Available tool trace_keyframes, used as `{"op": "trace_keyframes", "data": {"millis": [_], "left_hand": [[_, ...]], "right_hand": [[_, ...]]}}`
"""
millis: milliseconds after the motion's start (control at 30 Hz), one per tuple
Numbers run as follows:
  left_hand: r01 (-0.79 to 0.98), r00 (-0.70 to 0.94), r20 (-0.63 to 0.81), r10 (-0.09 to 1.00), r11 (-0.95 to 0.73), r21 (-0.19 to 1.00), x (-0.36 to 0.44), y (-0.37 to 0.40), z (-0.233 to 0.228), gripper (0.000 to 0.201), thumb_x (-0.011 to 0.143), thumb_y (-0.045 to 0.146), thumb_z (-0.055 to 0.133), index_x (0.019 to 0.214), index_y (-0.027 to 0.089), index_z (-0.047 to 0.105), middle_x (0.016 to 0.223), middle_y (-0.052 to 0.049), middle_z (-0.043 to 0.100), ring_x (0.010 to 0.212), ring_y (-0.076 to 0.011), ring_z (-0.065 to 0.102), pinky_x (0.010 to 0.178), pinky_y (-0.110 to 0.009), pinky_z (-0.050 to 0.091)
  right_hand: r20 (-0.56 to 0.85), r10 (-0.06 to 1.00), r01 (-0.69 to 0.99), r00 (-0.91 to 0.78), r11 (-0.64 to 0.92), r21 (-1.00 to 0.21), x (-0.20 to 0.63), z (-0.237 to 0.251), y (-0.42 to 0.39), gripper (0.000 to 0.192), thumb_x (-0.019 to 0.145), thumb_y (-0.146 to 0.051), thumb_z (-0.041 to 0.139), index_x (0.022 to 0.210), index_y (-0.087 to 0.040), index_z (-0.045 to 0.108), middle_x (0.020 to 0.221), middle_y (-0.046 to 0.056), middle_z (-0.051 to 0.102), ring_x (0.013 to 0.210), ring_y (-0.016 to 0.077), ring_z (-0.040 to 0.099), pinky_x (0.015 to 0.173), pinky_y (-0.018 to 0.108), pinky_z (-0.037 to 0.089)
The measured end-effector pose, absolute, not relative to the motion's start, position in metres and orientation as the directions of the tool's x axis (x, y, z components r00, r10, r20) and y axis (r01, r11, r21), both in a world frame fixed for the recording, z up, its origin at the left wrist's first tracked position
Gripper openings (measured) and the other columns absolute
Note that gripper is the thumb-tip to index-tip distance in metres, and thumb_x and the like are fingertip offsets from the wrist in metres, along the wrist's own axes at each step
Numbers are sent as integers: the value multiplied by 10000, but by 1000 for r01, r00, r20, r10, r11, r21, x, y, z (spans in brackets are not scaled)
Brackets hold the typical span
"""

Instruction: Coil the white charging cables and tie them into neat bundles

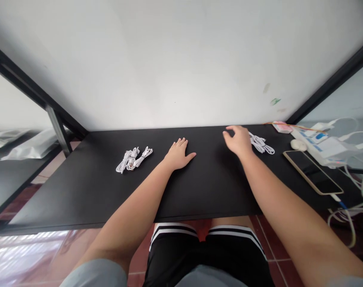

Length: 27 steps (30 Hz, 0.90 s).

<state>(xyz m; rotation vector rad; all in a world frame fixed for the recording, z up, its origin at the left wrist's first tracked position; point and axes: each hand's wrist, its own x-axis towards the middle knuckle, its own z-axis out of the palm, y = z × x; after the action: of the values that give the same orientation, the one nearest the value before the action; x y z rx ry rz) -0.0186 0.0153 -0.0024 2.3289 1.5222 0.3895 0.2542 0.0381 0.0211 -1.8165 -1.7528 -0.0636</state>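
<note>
Seen from above, a person sits at a black bench (139,199). The left hand (178,154) lies flat, palm down, fingers spread, holding nothing. The right hand (239,140) hovers with its grip loosely open and empty, fingers curled just beside a bundled white cable (261,144). A second white cable bundle (133,158) lies well apart to the left. A phone (312,171) rests at the right. Pinching that cable at its tied middle would likely keep the loops together.
</note>
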Motion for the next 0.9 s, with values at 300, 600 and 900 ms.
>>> {"op": "trace_keyframes", "data": {"millis": [300,600,900], "left_hand": [[834,388,39,921,-369,411,-19,15,-2,773,928,584,465,1517,95,364,1629,-186,268,1532,-318,189,1243,-487,167],[830,387,57,920,-375,413,-20,17,-6,770,923,594,463,1517,112,372,1628,-174,279,1531,-312,193,1243,-478,172],[830,384,67,921,-377,410,-20,16,-6,773,925,585,463,1512,90,380,1619,-183,299,1528,-319,201,1241,-483,181]], "right_hand": [[132,906,912,403,-385,-138,323,38,72,514,826,-417,608,1215,-84,649,1234,257,625,1216,423,519,971,576,417],[85,866,868,493,-496,25,345,33,85,405,809,-352,671,1081,-54,697,1177,291,647,1208,417,533,971,559,403],[513,794,716,325,148,-683,307,45,74,221,812,-376,682,955,-208,669,977,94,750,954,262,706,918,432,522]]}}
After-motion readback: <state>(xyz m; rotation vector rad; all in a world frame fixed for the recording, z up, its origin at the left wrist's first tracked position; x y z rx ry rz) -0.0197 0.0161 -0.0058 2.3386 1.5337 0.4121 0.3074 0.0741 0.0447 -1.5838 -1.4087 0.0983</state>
